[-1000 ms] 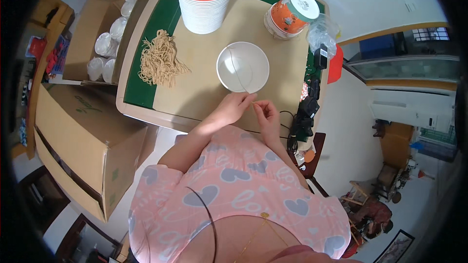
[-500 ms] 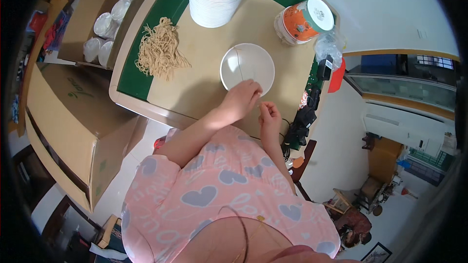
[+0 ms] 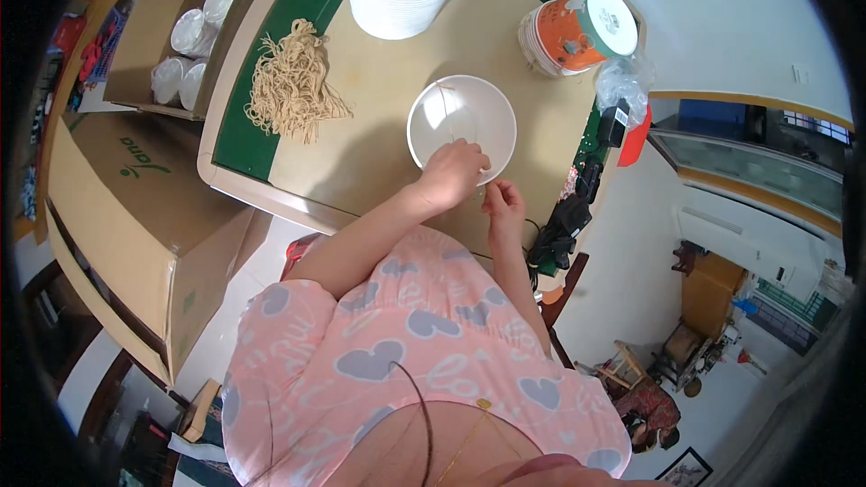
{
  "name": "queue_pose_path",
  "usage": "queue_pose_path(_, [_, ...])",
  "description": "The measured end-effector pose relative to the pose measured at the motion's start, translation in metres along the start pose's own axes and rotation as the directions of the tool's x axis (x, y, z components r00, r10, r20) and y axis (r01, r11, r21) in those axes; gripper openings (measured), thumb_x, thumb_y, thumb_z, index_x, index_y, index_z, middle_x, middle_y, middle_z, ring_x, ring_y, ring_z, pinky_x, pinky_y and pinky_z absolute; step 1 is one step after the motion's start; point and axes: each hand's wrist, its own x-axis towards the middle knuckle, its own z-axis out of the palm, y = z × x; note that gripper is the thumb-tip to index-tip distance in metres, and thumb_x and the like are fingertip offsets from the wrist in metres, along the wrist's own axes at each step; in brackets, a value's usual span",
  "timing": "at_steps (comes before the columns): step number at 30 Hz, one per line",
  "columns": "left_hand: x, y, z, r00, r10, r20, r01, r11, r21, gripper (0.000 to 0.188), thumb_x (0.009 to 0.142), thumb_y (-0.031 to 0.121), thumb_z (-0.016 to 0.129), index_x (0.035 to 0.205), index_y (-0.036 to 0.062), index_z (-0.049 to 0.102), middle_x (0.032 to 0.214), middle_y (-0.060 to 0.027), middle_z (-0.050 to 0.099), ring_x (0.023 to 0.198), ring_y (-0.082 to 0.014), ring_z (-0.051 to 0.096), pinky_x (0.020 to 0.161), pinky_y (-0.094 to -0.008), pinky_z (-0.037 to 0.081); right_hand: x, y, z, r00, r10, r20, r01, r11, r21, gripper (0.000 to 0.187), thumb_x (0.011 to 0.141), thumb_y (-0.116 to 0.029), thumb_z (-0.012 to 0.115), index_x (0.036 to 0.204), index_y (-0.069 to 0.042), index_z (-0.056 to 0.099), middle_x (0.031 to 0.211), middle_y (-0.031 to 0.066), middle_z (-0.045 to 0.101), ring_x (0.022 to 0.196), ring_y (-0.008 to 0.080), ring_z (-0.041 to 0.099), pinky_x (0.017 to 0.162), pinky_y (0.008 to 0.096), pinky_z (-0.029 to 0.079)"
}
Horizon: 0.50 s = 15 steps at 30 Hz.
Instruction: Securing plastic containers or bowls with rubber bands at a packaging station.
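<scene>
A white paper bucket (image 3: 494,117) stands upright before me, its open mouth facing up. Inside it a thin beige cord (image 3: 444,101) runs from the far rim towards my left hand (image 3: 451,175). The left fingers are closed on that cord and reach over the near rim into the bucket. Outside the same rim, my right hand (image 3: 504,202) is pinched close to the wall, with a small pale tip, apparently of the cord, at its fingertips. The exact grip is hidden by the fingers. A loose heap of similar beige cords (image 3: 296,81) lies to the left.
A tall stack of white buckets with orange rims (image 3: 397,0) stands at the back. Further right is an orange printed stack (image 3: 577,32) lying tilted. Black power adapters (image 3: 568,216) and cables line the right table edge. Left are cardboard boxes (image 3: 135,189), one with wrapped white cups (image 3: 192,33).
My left fingers have moved over the near rim, further into the bucket. My right hand has come up slightly, closer to the rim. The view has shifted a little.
</scene>
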Motion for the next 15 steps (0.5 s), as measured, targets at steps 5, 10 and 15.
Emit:
queue_pose_path(5, [0.0,0.001,-0.002,1.0,0.03,-0.01,-0.03,1.0,-0.005,0.01,0.075,0.009,0.06,0.084,0.0062,0.065,0.087,-0.0072,0.061,0.087,-0.0267,0.055,0.079,-0.0375,0.045,0.001,-0.004,0.004,1.0,0.007,0.02,-0.007,1.0,0.019,0.007,0.086,-0.01,0.059,0.088,-0.003,0.058,0.069,-0.0017,0.052,0.058,0.0058,0.045,0.051,0.019,0.035])
queue_pose_path(10, [0.003,0.004,-0.005,0.999,0.031,-0.023,-0.031,1.0,0.0,0.005,0.075,0.009,0.06,0.078,0.0053,0.063,0.082,-0.0083,0.06,0.083,-0.0283,0.056,0.075,-0.0385,0.046,-0.006,-0.017,0.011,0.976,-0.208,-0.071,0.196,0.969,-0.148,0.012,0.086,-0.008,0.059,0.096,-0.002,0.061,0.079,-0.0004,0.054,0.068,0.0078,0.048,0.062,0.0217,0.041])
queue_pose_path(15, [0.003,0.001,-0.005,0.994,0.054,-0.091,-0.056,0.998,-0.024,0.005,0.075,0.009,0.06,0.077,0.0045,0.062,0.08,-0.0099,0.06,0.081,-0.0291,0.056,0.072,-0.0391,0.045,-0.005,-0.072,0.008,0.885,-0.451,0.113,0.422,0.676,-0.604,0.013,0.081,-0.009,0.063,0.092,-0.005,0.065,0.079,0.0043,0.053,0.07,0.0144,0.052,0.065,0.0263,0.042])
